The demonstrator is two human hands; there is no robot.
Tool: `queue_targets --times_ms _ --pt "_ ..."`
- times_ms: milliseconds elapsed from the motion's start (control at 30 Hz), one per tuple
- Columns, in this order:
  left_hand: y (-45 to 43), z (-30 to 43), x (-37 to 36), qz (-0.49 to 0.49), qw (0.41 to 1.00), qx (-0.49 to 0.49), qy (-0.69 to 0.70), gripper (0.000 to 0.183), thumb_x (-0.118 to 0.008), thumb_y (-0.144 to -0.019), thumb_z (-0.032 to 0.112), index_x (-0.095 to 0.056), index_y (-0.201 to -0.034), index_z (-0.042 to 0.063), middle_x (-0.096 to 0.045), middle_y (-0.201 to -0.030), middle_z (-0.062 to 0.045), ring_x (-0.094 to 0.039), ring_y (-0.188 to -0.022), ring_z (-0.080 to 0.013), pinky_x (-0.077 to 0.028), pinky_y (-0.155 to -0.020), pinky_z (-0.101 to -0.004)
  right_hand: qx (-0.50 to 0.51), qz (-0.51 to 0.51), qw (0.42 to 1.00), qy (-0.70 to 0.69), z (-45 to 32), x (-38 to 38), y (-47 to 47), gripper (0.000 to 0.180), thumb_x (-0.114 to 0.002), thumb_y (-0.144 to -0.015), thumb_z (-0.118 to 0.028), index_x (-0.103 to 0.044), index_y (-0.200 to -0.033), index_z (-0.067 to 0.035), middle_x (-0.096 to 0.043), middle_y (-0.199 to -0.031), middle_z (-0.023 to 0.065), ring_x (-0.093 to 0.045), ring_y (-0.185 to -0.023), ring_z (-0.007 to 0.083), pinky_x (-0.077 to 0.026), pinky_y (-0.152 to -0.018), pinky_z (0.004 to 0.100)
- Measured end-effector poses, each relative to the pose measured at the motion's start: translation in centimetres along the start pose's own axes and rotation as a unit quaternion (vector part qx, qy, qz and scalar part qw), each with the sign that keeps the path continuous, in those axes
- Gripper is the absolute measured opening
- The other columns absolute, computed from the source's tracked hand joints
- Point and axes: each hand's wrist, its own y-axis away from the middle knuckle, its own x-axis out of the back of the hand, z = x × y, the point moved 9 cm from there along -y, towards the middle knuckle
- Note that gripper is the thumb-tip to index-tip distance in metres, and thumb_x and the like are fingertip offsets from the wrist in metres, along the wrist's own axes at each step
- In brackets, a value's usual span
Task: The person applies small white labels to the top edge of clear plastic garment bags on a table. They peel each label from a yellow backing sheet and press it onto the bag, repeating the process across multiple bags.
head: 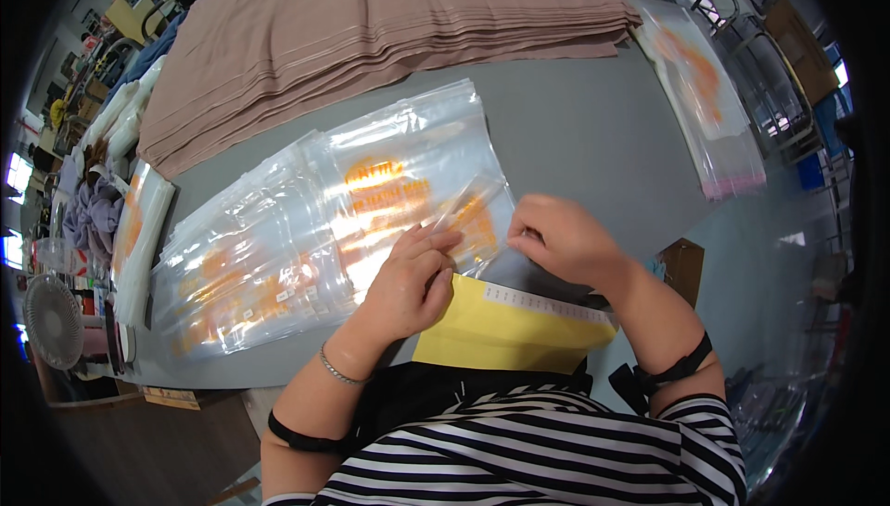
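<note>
A stack of clear plastic bags with orange print (pixel 410 137) lies on the grey table (pixel 577 124). My left hand (pixel 417 276) rests on the stack's lower part, near a folded-over corner of the top bag, fingers bent. At that corner's right, my right hand (pixel 546 235) has thumb and forefinger brought together; whether they pinch the film's edge I cannot tell. Below both hands lies a yellow sheet (pixel 514 332) with a strip of small white labels (pixel 549 306) along its upper edge. More clear bags (pixel 243 263), some bearing small white stickers, overlap at the left.
Layered dusty-pink fabric (pixel 375 19) spans the table's far side. Another pile of printed bags (pixel 702 96) lies at the right edge, and one (pixel 142 249) at the left. A small fan (pixel 52 322) and lilac fabric (pixel 94 217) are beyond the left edge. A person sits far off, upper left.
</note>
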Motion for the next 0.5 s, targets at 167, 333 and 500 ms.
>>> queue_targets --times_ms 167,333,500 --pt "-0.2 1.9 1.2 -0.028 0.994 -0.082 0.069 0.003 -0.059 -0.088 -0.001 -0.061 -0.087 0.0 -0.065 -0.13 -0.018 -0.056 -0.125 -0.0387 -0.033 -0.116 -0.054 -0.063 0.015 0.998 -0.017 0.8 -0.1 -3.4 0.01 -0.068 -0.09 -0.011 -0.066 -0.091 -0.001 -0.065 -0.085 0.0128 -0.063 -0.069 0.0255 -0.049 -0.064 0.0342" --pt "-0.3 1.2 0.8 -0.025 0.999 -0.034 0.006 0.006 -0.058 -0.087 0.0 -0.062 -0.091 0.0 -0.069 -0.118 -0.016 -0.062 -0.116 -0.0375 -0.042 -0.109 -0.0521 -0.075 0.096 0.991 -0.056 0.7 0.1 -4.2 0.015 -0.066 -0.092 -0.015 -0.067 -0.099 -0.002 -0.068 -0.093 0.0145 -0.065 -0.076 0.034 -0.051 -0.069 0.04" --pt "-0.2 -0.6 0.5 0.001 1.0 0.022 0.021 0.006 -0.057 -0.089 0.0 -0.063 -0.092 -0.001 -0.069 -0.116 -0.018 -0.063 -0.111 -0.0364 -0.049 -0.099 -0.0437 -0.092 0.109 0.99 -0.002 -0.8 0.3 0.4 0.013 -0.066 -0.091 -0.008 -0.067 -0.103 -0.003 -0.066 -0.097 0.0148 -0.066 -0.08 0.0274 -0.052 -0.069 0.0353"
